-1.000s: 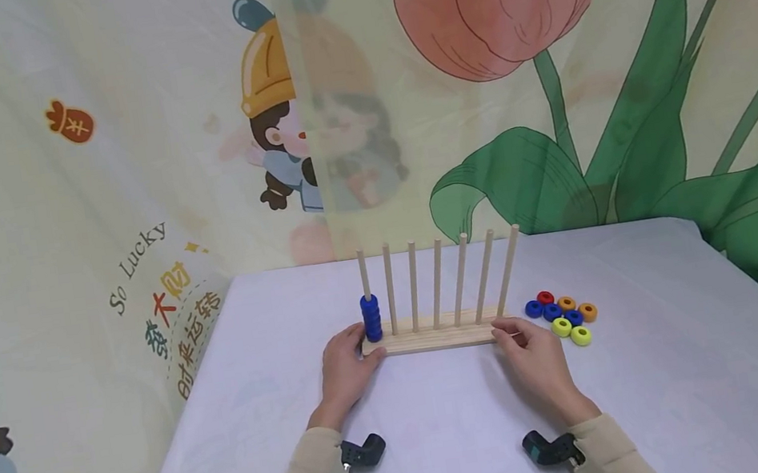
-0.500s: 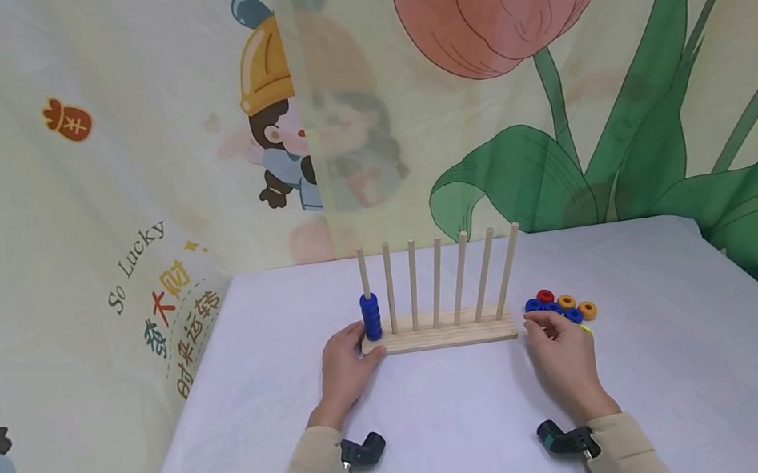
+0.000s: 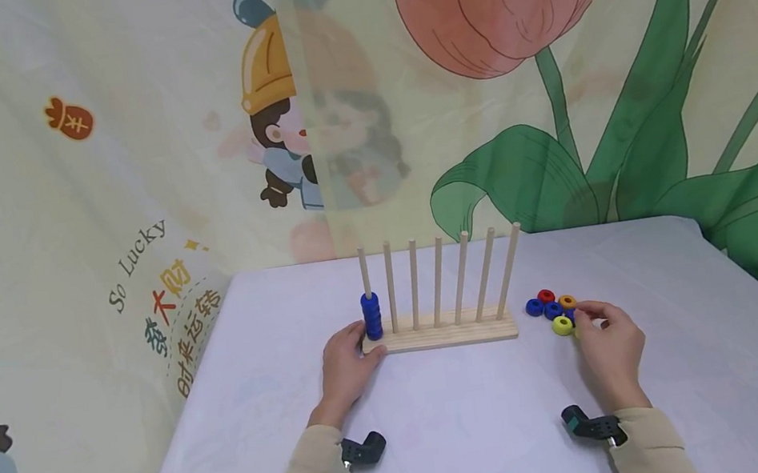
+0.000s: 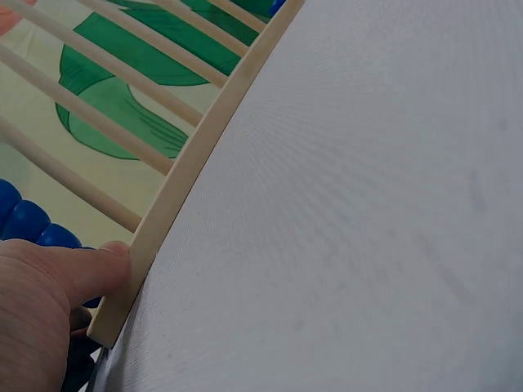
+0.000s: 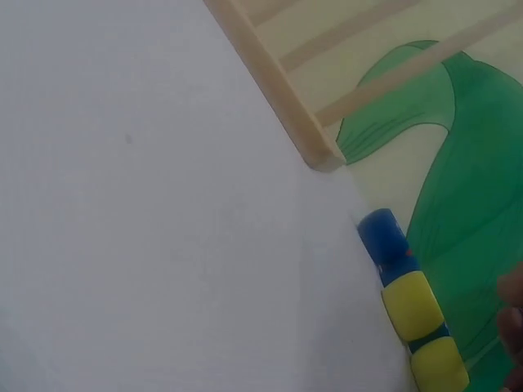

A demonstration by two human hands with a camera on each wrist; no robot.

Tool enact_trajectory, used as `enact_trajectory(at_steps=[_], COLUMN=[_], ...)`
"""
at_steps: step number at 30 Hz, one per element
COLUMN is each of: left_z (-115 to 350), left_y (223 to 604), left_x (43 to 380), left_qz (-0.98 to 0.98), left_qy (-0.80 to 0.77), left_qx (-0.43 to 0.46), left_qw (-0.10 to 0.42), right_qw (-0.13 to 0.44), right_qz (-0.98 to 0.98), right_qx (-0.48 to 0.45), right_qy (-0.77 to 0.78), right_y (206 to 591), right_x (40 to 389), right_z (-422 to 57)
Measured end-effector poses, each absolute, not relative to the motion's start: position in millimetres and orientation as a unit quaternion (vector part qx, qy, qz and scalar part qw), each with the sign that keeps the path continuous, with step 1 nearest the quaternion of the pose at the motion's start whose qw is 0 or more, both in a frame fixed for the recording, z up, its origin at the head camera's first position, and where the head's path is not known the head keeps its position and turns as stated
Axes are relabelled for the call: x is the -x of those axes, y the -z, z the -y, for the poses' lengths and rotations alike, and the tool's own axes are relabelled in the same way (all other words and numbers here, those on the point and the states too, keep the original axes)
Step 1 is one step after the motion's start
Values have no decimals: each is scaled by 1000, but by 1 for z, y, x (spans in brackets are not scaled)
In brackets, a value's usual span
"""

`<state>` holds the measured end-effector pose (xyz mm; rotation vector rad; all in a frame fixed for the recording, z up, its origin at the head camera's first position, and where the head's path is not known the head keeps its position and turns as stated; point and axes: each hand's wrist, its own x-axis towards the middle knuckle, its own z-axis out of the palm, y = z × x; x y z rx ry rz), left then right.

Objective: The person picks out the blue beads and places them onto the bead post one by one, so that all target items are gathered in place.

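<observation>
A wooden peg rack [image 3: 447, 335] with several upright pegs stands on the table; blue ring beads [image 3: 372, 317] are stacked on its leftmost peg. My left hand [image 3: 345, 369] grips the rack's left end, and in the left wrist view the thumb [image 4: 102, 269] presses the base's front edge. My right hand [image 3: 611, 345] is at the loose beads to the right, fingertips right at a blue bead [image 3: 570, 315] and covering part of the group. I cannot tell whether it pinches one. Only its fingers [image 5: 511, 314] show at the right wrist view's edge.
Loose beads lie together right of the rack: a red bead [image 3: 546, 296], blue beads [image 3: 534, 307], an orange bead [image 3: 567, 301] and a yellow bead [image 3: 562, 325]. The white tabletop [image 3: 448, 421] ends at a printed curtain [image 3: 361, 110] behind the rack.
My right hand has left the rack's right end and moved right to the loose beads. My left hand has stayed on the rack's left end.
</observation>
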<state>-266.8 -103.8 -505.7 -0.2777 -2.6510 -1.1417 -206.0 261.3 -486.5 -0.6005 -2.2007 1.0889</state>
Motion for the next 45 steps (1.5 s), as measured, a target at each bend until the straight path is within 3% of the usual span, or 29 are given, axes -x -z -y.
enact_trajectory(at_steps=[11,29,45], left_z=[103,102,102], left_y=[506,503,503], left_x=[265,264,265], left_qz=[907,908,909], left_qy=[395,394,390], left_qx=[90,85,87], left_qw=[116,113,116], right_qw=[247,260,201], right_qz=[832,875,895], right_qx=[253,193,193], right_qy=[-428,-361,-348], right_y=[496,500,499], right_x=[208,213,210], right_z=[-269,-270,-268])
